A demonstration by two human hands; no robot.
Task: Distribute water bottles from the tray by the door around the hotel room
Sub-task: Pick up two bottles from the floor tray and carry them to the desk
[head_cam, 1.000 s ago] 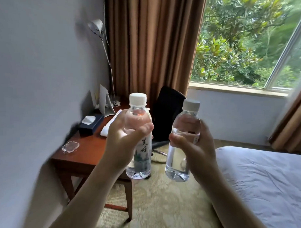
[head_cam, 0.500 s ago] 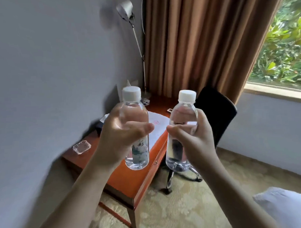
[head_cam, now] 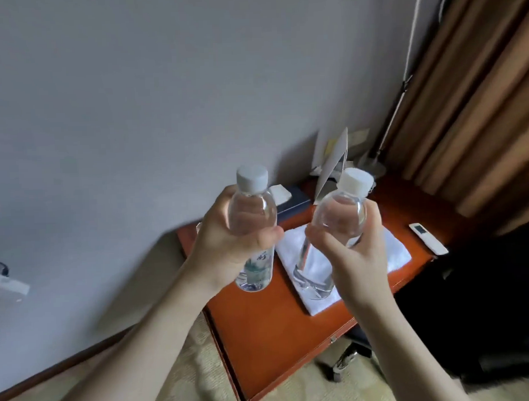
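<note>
While both hands are occupied, the left hand (head_cam: pixel 229 246) wrapped around a clear plastic water bottle with a printed label (head_cam: pixel 254 230) and the right hand (head_cam: pixel 352 251) around a second, unlabelled clear bottle (head_cam: pixel 333 225), both held above the reddish-brown wooden table (head_cam: pixel 262 335), a tip-over could be caused if a base were set on the soft folded white towel (head_cam: pixel 394 249) or its edge. Compared with a second ago, the table has been approached and is now seen from above; window and bed are gone from view.

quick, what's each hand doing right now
Left hand: closed around the labelled water bottle.
Right hand: closed around the plain water bottle.
</note>
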